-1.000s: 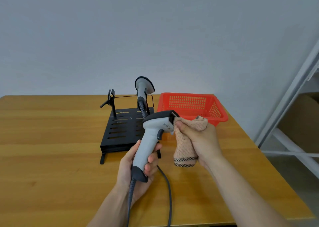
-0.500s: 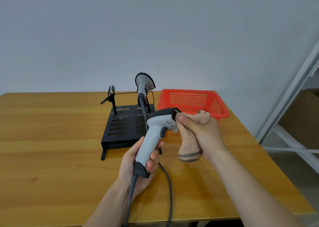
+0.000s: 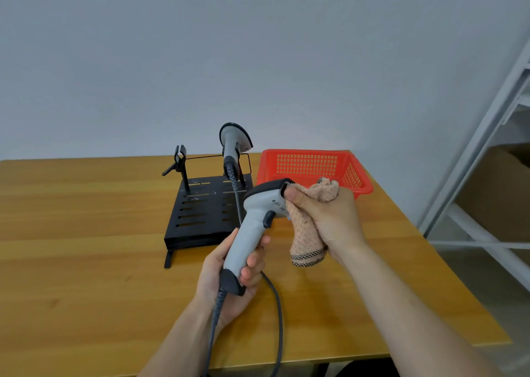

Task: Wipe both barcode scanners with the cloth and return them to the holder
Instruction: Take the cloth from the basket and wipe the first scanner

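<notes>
Gripping scanner (image 3: 252, 224) handle as before, left hand (image 3: 213, 270) curled round it; right hand (image 3: 329, 219) clutches cloth (image 3: 304, 232), thumb pressing it on scanner head.

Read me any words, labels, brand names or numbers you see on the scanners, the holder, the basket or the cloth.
No text here can be read.
held scanner: a few small dark marks on the side of its head, too small to read.
second scanner, standing in the holder: no label shows.
holder: only pale specks, no print.
basket: no print shows.
cloth: a woven striped border only, no tag.
</notes>
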